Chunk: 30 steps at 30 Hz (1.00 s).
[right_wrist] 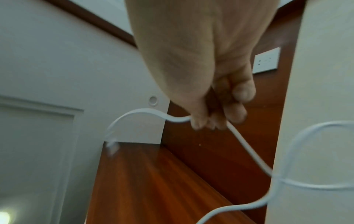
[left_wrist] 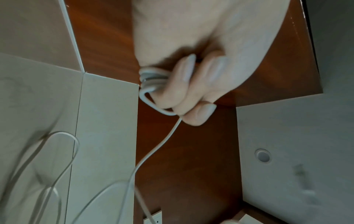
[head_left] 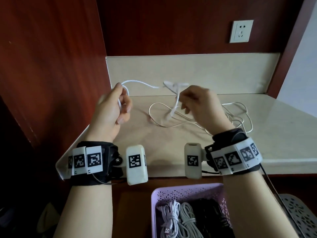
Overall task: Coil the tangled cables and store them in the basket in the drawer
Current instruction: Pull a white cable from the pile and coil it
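A white cable (head_left: 137,82) runs through the air between both hands above the beige counter. My left hand (head_left: 118,103) grips a few wound loops of the white cable (left_wrist: 153,78), fingers curled round them. My right hand (head_left: 188,100) pinches the same white cable (right_wrist: 247,145) between thumb and fingertips. From that pinch the cable drops to a loose tangle (head_left: 171,117) on the counter. The tangle spreads to the right behind my right wrist. Below the counter edge, a purple basket (head_left: 171,191) in the open drawer holds several coiled cables, white, grey and black.
The beige counter (head_left: 283,134) has a raised back edge. Red-brown wooden walls close in the left and back. A white wall socket (head_left: 241,31) sits on the back wall. A grey perforated basket (head_left: 298,215) shows at the lower right.
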Each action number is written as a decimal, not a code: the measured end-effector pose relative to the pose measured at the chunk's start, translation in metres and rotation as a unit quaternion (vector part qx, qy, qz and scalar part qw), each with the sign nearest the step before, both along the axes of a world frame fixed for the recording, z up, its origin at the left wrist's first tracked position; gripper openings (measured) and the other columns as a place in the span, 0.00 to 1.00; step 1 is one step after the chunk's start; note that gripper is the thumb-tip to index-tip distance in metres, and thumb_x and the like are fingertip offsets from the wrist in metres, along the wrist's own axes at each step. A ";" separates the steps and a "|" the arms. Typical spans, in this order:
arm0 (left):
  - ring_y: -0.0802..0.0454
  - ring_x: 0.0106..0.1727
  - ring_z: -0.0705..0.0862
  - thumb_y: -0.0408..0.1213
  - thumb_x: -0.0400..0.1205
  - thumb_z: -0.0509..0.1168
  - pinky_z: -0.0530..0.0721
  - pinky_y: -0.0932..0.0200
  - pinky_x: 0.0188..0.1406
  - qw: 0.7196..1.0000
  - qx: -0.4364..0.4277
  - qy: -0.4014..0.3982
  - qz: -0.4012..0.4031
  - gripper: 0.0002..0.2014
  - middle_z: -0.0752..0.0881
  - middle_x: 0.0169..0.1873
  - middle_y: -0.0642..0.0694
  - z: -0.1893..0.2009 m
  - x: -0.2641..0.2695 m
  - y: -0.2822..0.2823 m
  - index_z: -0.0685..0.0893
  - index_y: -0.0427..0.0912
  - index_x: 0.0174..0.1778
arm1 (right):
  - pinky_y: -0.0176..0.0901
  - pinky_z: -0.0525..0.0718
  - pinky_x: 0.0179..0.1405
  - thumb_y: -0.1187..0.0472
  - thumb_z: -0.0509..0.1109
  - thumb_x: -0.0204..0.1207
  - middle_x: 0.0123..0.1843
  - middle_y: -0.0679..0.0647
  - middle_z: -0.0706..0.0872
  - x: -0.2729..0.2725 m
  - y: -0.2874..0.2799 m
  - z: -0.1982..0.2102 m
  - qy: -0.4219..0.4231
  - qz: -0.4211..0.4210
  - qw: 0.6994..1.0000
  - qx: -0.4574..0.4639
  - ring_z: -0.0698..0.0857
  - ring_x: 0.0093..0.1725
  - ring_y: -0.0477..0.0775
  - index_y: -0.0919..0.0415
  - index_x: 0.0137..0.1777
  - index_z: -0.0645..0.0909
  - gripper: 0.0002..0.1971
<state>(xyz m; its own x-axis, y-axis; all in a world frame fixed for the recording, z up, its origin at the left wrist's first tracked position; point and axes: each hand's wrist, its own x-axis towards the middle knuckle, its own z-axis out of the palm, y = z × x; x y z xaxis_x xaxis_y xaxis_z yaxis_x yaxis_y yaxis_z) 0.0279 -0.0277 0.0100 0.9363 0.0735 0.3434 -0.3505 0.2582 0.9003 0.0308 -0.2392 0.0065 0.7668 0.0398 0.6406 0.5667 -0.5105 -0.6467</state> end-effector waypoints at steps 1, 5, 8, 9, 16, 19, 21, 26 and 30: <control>0.58 0.09 0.55 0.40 0.89 0.51 0.48 0.71 0.12 1.000 0.021 0.002 -0.009 0.17 0.70 0.14 0.48 -0.001 0.000 0.000 0.71 0.41 0.34 | 0.37 0.74 0.25 0.64 0.70 0.77 0.25 0.52 0.81 0.000 -0.005 0.002 -0.002 -0.016 0.998 0.059 0.77 0.21 0.50 0.62 0.36 0.81 0.08; 0.59 0.09 0.57 0.42 0.88 0.52 0.54 0.74 0.09 0.950 0.294 0.022 -0.100 0.15 0.70 0.14 0.47 -0.005 -0.010 -0.006 0.74 0.40 0.39 | 0.35 0.67 0.15 0.60 0.68 0.79 0.20 0.53 0.80 -0.001 -0.014 0.008 -0.006 -0.077 0.972 0.224 0.74 0.14 0.51 0.67 0.36 0.77 0.13; 0.59 0.11 0.60 0.50 0.84 0.56 0.57 0.72 0.10 0.878 0.429 0.024 -0.213 0.16 0.72 0.16 0.46 -0.006 -0.022 -0.011 0.72 0.41 0.38 | 0.34 0.66 0.14 0.63 0.68 0.77 0.16 0.50 0.78 0.000 -0.021 0.008 -0.019 -0.119 0.964 0.236 0.72 0.12 0.49 0.64 0.33 0.74 0.12; 0.58 0.12 0.61 0.52 0.84 0.57 0.58 0.70 0.11 0.870 0.428 0.012 -0.243 0.18 0.72 0.16 0.47 -0.004 -0.026 -0.013 0.72 0.41 0.38 | 0.34 0.69 0.16 0.63 0.68 0.76 0.16 0.49 0.79 0.001 -0.022 0.008 -0.023 -0.142 0.972 0.187 0.74 0.13 0.49 0.63 0.32 0.75 0.11; 0.53 0.11 0.58 0.46 0.87 0.53 0.56 0.67 0.11 0.941 0.205 -0.085 -0.256 0.16 0.70 0.13 0.47 0.000 -0.024 -0.019 0.75 0.44 0.36 | 0.41 0.76 0.56 0.76 0.58 0.75 0.57 0.66 0.87 -0.005 -0.013 0.002 0.016 -0.024 0.979 -0.202 0.82 0.58 0.61 0.67 0.61 0.83 0.19; 0.62 0.09 0.58 0.44 0.85 0.54 0.52 0.75 0.13 0.972 0.115 -0.065 -0.196 0.14 0.68 0.13 0.48 0.003 -0.021 -0.024 0.71 0.39 0.39 | 0.19 0.71 0.47 0.77 0.56 0.73 0.52 0.52 0.90 -0.015 -0.003 0.010 -0.056 -0.021 0.991 -0.122 0.74 0.47 0.40 0.58 0.61 0.85 0.24; 0.60 0.09 0.56 0.42 0.87 0.52 0.48 0.72 0.14 0.976 0.102 -0.068 -0.180 0.14 0.67 0.13 0.47 0.002 -0.018 -0.025 0.71 0.39 0.38 | 0.26 0.71 0.46 0.72 0.58 0.74 0.50 0.45 0.89 -0.019 0.004 0.013 -0.067 -0.016 0.992 -0.108 0.71 0.46 0.41 0.57 0.61 0.84 0.21; 0.59 0.10 0.55 0.42 0.88 0.50 0.48 0.72 0.15 0.976 0.091 -0.080 -0.180 0.15 0.68 0.13 0.47 0.004 -0.019 -0.027 0.71 0.40 0.37 | 0.26 0.73 0.31 0.63 0.66 0.79 0.40 0.48 0.87 -0.018 0.010 0.013 0.007 0.000 0.991 -0.135 0.77 0.26 0.37 0.59 0.60 0.83 0.12; 0.60 0.10 0.55 0.44 0.87 0.51 0.54 0.76 0.15 0.972 0.100 -0.072 -0.202 0.15 0.68 0.13 0.48 0.001 -0.019 -0.030 0.71 0.41 0.38 | 0.46 0.84 0.33 0.71 0.62 0.78 0.37 0.62 0.89 -0.007 0.006 0.005 0.004 -0.062 0.996 -0.065 0.86 0.27 0.54 0.67 0.44 0.83 0.08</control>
<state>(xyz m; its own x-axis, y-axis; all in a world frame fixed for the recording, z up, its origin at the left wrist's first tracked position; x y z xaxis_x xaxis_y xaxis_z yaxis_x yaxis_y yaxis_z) 0.0094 -0.0573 0.0110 0.8158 -0.3712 0.4434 -0.3838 0.2260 0.8953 0.0242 -0.2334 0.0115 0.7766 0.0268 0.6294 0.4887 -0.6561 -0.5751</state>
